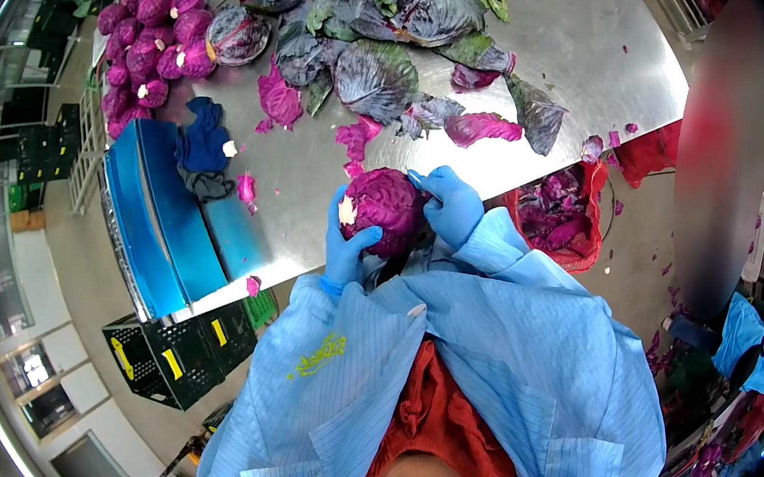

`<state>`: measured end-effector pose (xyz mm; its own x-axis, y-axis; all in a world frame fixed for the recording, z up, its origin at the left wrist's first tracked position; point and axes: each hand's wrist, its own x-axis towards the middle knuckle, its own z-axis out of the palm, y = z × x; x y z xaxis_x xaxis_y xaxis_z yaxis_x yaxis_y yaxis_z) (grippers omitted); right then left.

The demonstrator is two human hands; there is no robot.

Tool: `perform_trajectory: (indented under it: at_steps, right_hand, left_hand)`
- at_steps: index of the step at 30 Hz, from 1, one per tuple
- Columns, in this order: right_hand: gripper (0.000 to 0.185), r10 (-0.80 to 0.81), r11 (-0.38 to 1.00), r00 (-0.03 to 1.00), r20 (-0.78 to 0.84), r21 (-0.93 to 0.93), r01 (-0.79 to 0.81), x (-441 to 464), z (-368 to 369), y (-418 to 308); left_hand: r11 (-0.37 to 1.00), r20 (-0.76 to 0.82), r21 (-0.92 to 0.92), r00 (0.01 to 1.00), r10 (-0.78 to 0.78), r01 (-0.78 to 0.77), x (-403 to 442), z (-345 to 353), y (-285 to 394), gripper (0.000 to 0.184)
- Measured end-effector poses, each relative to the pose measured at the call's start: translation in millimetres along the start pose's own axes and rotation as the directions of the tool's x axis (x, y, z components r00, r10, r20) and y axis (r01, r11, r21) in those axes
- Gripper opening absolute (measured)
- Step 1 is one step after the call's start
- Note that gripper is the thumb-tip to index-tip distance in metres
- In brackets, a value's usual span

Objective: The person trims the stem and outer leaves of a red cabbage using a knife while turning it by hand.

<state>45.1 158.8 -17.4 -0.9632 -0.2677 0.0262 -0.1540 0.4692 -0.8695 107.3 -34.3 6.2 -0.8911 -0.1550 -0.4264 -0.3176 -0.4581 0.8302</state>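
A purple cabbage with a pale cut stem is held above the front edge of the steel table. My left hand, in a blue glove, is wrapped round its left side, thumb on the near side. At its upper right is my right hand, also gloved in blue, with the fingers curled closed against the cabbage; whether a small tool is in them I cannot make out. Torn purple leaves lie on the steel just beyond the cabbage.
Trimmed purple cabbages are heaped at the back left. Dark untrimmed ones lie at the back. A blue box stands left, black crates below it. A red bag of scraps is right. A blurred shape is farther right.
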Motion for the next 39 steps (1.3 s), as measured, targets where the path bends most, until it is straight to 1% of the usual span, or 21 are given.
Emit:
perform_trajectory:
  at_steps: [1,4,5,7,9,10,11,12,14,17,18,19,20,21,22,23,27,30,33,36,39]
  right_hand:
    - [0.043,-0.001,1.000,1.000,0.002,0.014,0.001,1,-1,2]
    - [0.037,-0.104,0.990,0.982,-0.157,0.077,0.117,13,4,45]
    - [0.030,-0.104,0.993,0.954,-0.281,0.028,0.117,20,6,65]
    - [0.026,0.012,1.000,0.959,-0.283,0.023,-0.006,26,-16,80]
    - [0.024,0.234,0.970,0.960,-0.154,0.106,-0.220,23,-44,84]
    - [0.025,0.219,0.974,0.974,-0.057,-0.045,-0.222,16,-61,95]
    - [0.025,0.310,0.946,0.951,-0.008,-0.094,-0.310,9,-78,95]
    - [0.032,0.340,0.900,0.940,0.013,-0.296,-0.321,2,-94,95]
    - [0.051,0.571,0.600,0.795,-0.203,-0.558,-0.573,-6,-108,61]
    - [0.063,0.202,0.890,0.957,-0.207,-0.368,-0.268,-24,-94,84]
    - [0.067,0.270,0.947,0.958,-0.098,-0.151,-0.282,-15,-91,51]
    - [0.069,0.168,0.968,0.982,-0.091,0.206,-0.146,-13,-60,71]
    - [0.068,0.068,0.975,0.996,0.052,0.206,-0.077,0,-65,27]
    - [0.071,0.037,0.975,0.995,0.088,0.214,-0.056,6,-56,5]
    - [0.073,-0.102,0.987,0.994,0.047,0.131,0.095,11,-45,-9]
    - [0.072,-0.086,0.985,0.982,0.167,0.160,0.059,15,-43,-22]
    - [0.072,-0.159,0.987,0.926,0.343,0.074,0.142,24,-34,-28]
    - [0.070,-0.249,0.968,0.898,0.363,0.062,0.243,26,-30,-15]
    - [0.068,-0.247,0.953,0.897,0.367,-0.076,0.293,20,-27,-22]
    - [0.065,-0.162,0.905,0.894,0.418,-0.297,0.303,17,-29,-38]
    - [0.052,-0.206,0.947,0.905,0.372,-0.159,0.281,16,-26,-22]
  left_hand:
    - [1.000,0.012,-0.005,1.000,0.001,-0.001,2,2,1,0.093]
    - [0.997,0.059,-0.053,0.997,-0.056,0.059,2,1,6,0.091]
    - [0.990,0.099,-0.101,0.991,-0.086,0.096,2,-2,7,0.090]
    - [0.966,0.181,-0.193,0.974,-0.139,0.174,3,-8,6,0.089]
    - [0.956,0.173,-0.214,0.971,-0.165,0.201,1,-10,8,0.088]
    - [0.950,0.172,-0.224,0.969,-0.179,0.215,0,-10,9,0.088]
    - [0.945,0.178,-0.237,0.966,-0.186,0.226,1,-15,8,0.087]
    - [0.939,0.184,-0.251,0.964,-0.194,0.237,3,-23,4,0.086]
    - [0.942,0.183,-0.243,0.965,-0.190,0.232,5,-29,4,0.086]
    - [0.981,0.150,-0.134,0.982,-0.118,0.138,11,-22,9,0.086]
    - [0.995,0.130,-0.071,0.989,-0.065,0.075,11,-14,12,0.087]
    - [1.000,0.118,-0.006,0.993,-0.010,0.010,13,-7,13,0.088]
    - [0.999,0.116,0.039,0.993,0.010,-0.015,14,-2,13,0.089]
    - [0.996,0.114,0.085,0.993,0.032,-0.042,14,1,12,0.090]
    - [0.989,0.112,0.131,0.992,0.057,-0.072,15,3,12,0.091]
    - [0.986,0.126,0.147,0.990,0.062,-0.080,15,4,11,0.091]
    - [0.987,0.156,0.147,0.987,0.044,-0.067,11,6,12,0.090]
    - [0.990,0.161,0.136,0.987,0.015,-0.037,7,5,13,0.091]
    - [0.985,0.163,0.170,0.987,0.002,-0.029,5,1,11,0.091]
    - [0.986,0.166,0.164,0.986,-0.012,-0.016,4,-1,8,0.092]
    - [0.978,0.174,0.206,0.985,-0.012,-0.025,8,-12,-2,0.093]
